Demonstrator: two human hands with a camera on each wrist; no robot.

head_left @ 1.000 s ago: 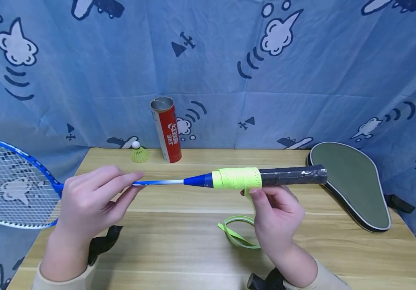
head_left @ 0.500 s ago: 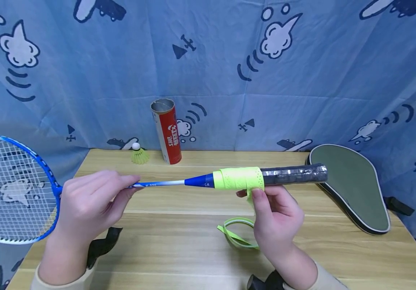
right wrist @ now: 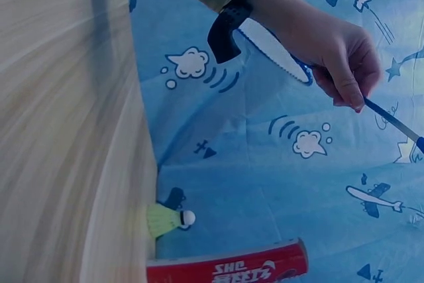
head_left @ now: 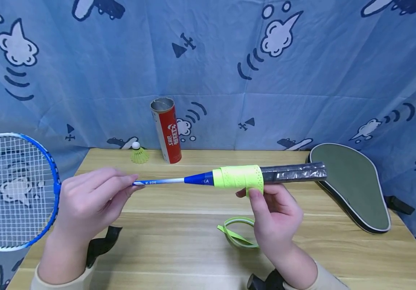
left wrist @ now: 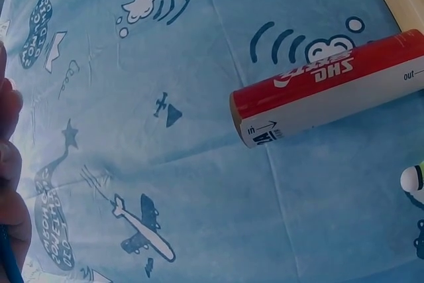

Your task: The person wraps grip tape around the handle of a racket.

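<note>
A blue and white badminton racket [head_left: 197,179] is held level above the table, its strung head at the left. My left hand [head_left: 92,201] pinches the thin shaft between thumb and fingers. Bright yellow grip tape [head_left: 238,176] is wound round the handle from the blue cone to about midway; the rest of the handle [head_left: 294,172] is bare black. At the last turn, my right hand [head_left: 278,213] pinches the tape's strip just below the handle. The right wrist view also shows my left hand [right wrist: 341,57] on the shaft.
A loose yellow-green strip [head_left: 236,233] lies coiled on the table [head_left: 164,249]. Behind stand a red shuttlecock tube [head_left: 168,133] and a yellow shuttlecock [head_left: 139,154]. A green paddle case [head_left: 350,185] lies at the right. Blue printed cloth [head_left: 208,72] hangs behind.
The racket has turned about its shaft, so its strung head now shows rounder and fuller. Both hands keep nearly the same places, and the tape strip below the handle looks shorter.
</note>
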